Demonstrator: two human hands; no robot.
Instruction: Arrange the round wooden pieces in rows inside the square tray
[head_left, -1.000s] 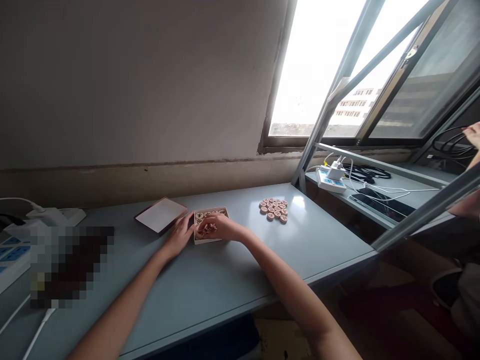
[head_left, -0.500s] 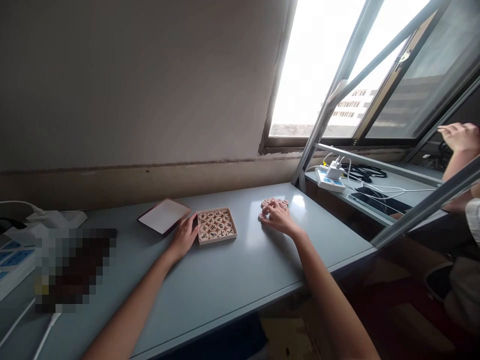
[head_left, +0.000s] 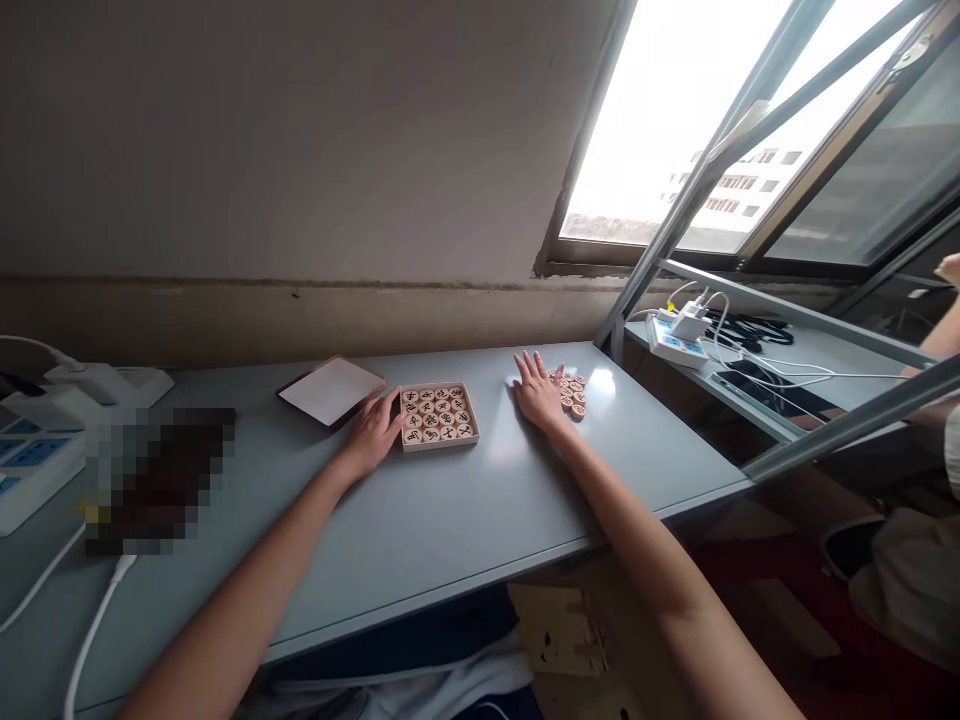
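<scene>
An open square box [head_left: 439, 447] holds rows of round wooden Chinese chess pieces [head_left: 436, 409] with dark characters on top. My left hand [head_left: 371, 435] rests at the left side of this box, fingers apart, its tips touching or nearly touching the wall. Behind that hand lies the box lid [head_left: 331, 392], its white inside facing up. My right hand [head_left: 538, 392] is spread flat, fingers stretched out, at the left of a cluster of loose chess pieces [head_left: 574, 393]. It covers part of the cluster; whether a piece lies under the palm is hidden.
The grey desk [head_left: 450, 520] meets a wall at the back. Power strips and a white cable [head_left: 101, 620] lie at left, beside a blurred dark object [head_left: 157, 480]. A metal bed frame [head_left: 652, 255] bounds the right side. Another person's arm [head_left: 946, 325] shows at the far right.
My right hand has gone from bent fingers over the pieces to lying spread, left of the cluster. My left hand stays beside the box. The camera view has shifted slightly.
</scene>
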